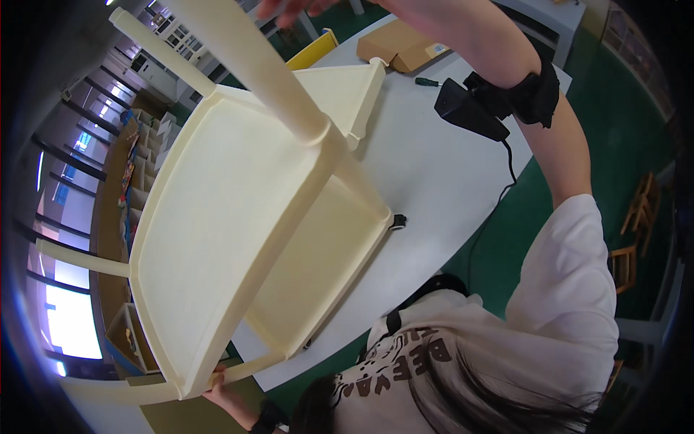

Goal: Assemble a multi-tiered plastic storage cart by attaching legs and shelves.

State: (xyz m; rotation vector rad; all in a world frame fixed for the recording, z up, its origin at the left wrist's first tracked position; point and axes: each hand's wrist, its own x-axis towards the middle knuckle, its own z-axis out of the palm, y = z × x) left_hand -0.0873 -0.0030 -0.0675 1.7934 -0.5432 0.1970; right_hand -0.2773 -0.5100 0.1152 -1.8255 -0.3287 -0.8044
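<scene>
A cream plastic rolling cart stands tilted across the view, with two shelf trays joined by round posts. Its lower tray lies over the table, and a black caster shows at one corner. At the bottom, my left hand is closed on the upper tray's near corner; some of its fingers are hidden behind the rim. My right hand is at the top edge, beside a thick cream post. Its visible fingers are apart and slightly blurred, and the rest is cut off. Another cream tray lies behind the cart.
The white table carries a green-handled screwdriver and a brown cardboard box. A black device is strapped to my right forearm, its cable trailing over the table edge. A yellow chair back stands beyond. Wooden chairs are at right.
</scene>
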